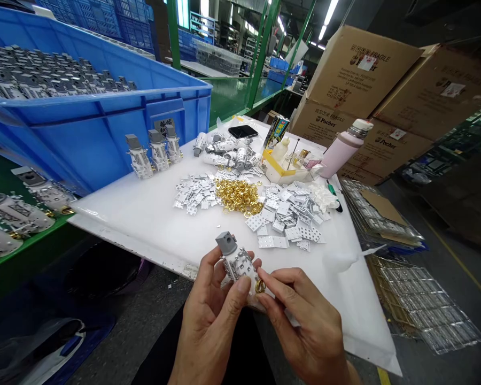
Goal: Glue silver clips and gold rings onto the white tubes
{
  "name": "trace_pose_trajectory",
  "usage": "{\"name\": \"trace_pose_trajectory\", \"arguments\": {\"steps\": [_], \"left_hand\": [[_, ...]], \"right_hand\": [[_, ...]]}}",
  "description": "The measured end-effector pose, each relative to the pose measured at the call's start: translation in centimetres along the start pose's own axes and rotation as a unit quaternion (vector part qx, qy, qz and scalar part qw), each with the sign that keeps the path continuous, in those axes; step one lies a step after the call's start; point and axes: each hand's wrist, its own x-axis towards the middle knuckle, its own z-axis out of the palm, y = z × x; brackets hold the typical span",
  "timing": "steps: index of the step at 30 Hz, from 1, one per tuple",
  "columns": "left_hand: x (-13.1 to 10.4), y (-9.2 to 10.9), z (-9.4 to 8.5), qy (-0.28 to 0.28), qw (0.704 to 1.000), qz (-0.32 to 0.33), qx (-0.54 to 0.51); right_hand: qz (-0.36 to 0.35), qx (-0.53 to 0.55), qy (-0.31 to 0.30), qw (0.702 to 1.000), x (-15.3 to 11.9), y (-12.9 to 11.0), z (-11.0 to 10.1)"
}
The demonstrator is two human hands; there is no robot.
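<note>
My left hand (210, 321) is closed around a white model gearbox part (240, 264) with a grey block at its top end, tilted up and to the left. My right hand (310, 315) pinches with thumb and forefinger at a gold ring (260, 286) by the part's lower right end. Whether the ring is seated on the part cannot be made out. Beyond the hands lie a heap of gold rings (240, 195), a pile of white perforated plates (291, 214) and another pile of small white plates (196, 191).
A blue crate (116, 123) full of similar parts stands at left. Several gearbox parts (158, 149) stand beside it, with more heaped (228, 152) at the table's back. A yellow-edged tray (278, 170), phone (243, 131) and pink bottle (342, 149) sit behind; cartons (356, 75) rise at right.
</note>
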Motion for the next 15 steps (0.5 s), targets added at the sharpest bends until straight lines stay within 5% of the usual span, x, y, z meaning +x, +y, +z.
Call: {"name": "trace_pose_trajectory", "arguments": {"steps": [9, 15], "left_hand": [[-0.61, -0.43, 0.13, 0.017, 1.000, 0.008, 0.005], [-0.64, -0.47, 0.49, 0.029, 0.999, 0.006, -0.016]], "right_hand": [[0.011, 0.039, -0.026, 0.999, 0.20, -0.36, -0.18], [0.090, 0.087, -0.034, 0.992, 0.19, -0.21, -0.44]]}}
